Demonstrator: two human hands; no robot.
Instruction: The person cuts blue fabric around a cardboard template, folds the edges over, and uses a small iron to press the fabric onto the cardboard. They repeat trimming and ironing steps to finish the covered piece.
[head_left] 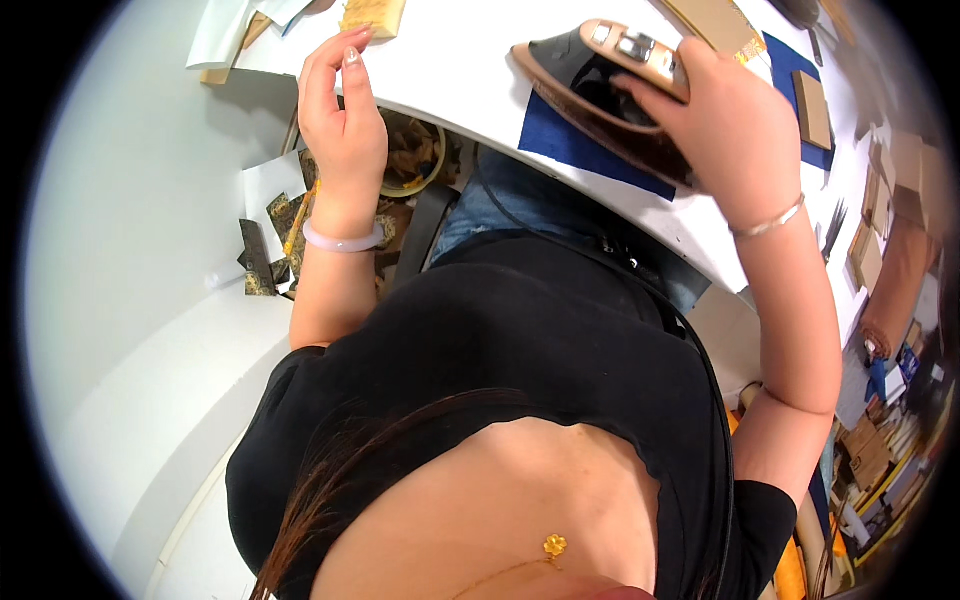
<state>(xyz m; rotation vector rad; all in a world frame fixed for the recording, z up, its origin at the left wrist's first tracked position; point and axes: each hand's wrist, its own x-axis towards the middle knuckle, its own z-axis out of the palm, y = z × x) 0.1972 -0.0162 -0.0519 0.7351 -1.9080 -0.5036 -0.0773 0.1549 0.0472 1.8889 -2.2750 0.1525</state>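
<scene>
My right hand (735, 120) is wrapped round the handle of a clothes iron (655, 62), dark and rose-gold with buttons on top. The iron rests over a piece of dark blue cloth (560, 130) at the near edge of the white table, its tip pointing left. Most of the cloth lies hidden under it. Over the table's left edge, my left hand (342, 110) is raised with bent fingers and the thumb apart, nothing visible in it. Its fingertips are close to a yellow sponge-like block (375, 17); whether they touch it I cannot tell.
Farther right on the white table (450, 85) lie another dark blue cloth (785, 50) and a brown flat block (813, 108). A bin (440, 160) with scraps stands below the table. A black cord (715, 400) runs across my front. Cluttered boxes and rolls fill the far right.
</scene>
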